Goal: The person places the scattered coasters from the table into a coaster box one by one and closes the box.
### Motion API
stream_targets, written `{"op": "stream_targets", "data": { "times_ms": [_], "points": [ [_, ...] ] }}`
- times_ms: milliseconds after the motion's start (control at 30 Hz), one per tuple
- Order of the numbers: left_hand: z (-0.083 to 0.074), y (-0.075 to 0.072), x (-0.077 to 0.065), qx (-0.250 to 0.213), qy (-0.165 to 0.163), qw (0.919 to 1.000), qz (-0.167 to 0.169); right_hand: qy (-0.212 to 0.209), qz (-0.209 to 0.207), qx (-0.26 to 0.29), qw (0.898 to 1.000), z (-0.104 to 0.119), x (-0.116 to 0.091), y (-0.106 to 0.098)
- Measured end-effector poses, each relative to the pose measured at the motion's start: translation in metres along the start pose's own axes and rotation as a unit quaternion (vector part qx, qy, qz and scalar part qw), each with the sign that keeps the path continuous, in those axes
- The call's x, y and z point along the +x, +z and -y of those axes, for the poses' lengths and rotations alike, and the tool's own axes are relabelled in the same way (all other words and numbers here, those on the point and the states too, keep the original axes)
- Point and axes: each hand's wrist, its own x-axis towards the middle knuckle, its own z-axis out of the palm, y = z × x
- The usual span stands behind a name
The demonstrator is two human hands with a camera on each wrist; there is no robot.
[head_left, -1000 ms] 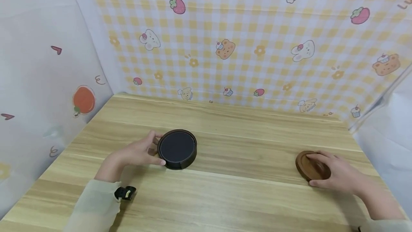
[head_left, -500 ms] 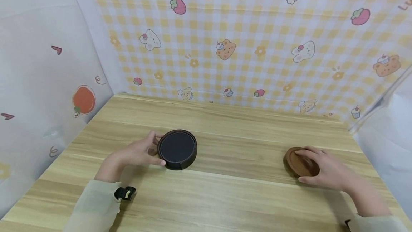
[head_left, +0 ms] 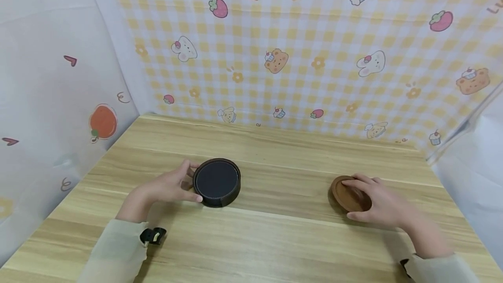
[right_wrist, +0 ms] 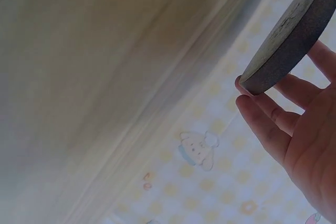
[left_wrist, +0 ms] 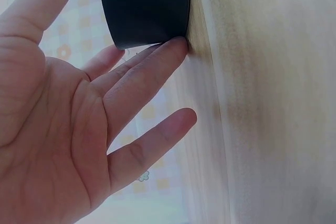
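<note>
A round black coaster holder (head_left: 231,196) stands on the table left of centre, with a black stitched coaster (head_left: 217,179) on top inside it. My left hand (head_left: 168,185) holds its left side, thumb at the front and fingers behind. In the left wrist view two fingertips meet the holder's wall (left_wrist: 147,9), while the little finger stays apart. Further right, my right hand (head_left: 383,202) grips a round brown wooden coaster (head_left: 346,198) with a raised rim, from its right side. The right wrist view shows this coaster (right_wrist: 294,40) tilted and raised off the table, its underside visible.
Light wood-grain table (head_left: 251,248) spreads under both hands. A yellow checked cloth (head_left: 251,69) with cartoon prints hangs behind it. White sheets (head_left: 51,56) enclose the left and right sides. A black strap (head_left: 153,236) sits on the left wrist.
My right hand has carried the wooden coaster leftward and slightly away from me, nearer the black holder. The left hand and the holder have stayed in place.
</note>
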Motion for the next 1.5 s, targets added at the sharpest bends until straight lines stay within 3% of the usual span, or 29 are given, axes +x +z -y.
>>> {"op": "stream_targets", "data": {
  "times_ms": [467,1000,1500],
  "points": [
    [0.002,0.001,0.003,-0.01,0.007,0.9999,0.005,-0.025,0.017,0.019,0.999,0.025,0.028,0.007],
    [0.001,-0.001,0.002,0.001,-0.012,0.9999,0.004,-0.046,0.039,0.04,0.997,0.058,0.056,0.009],
    [-0.001,-0.001,0.001,0.005,-0.012,0.9999,0.004,-0.087,0.071,0.066,0.991,0.1,0.084,0.011]
  ]
}}
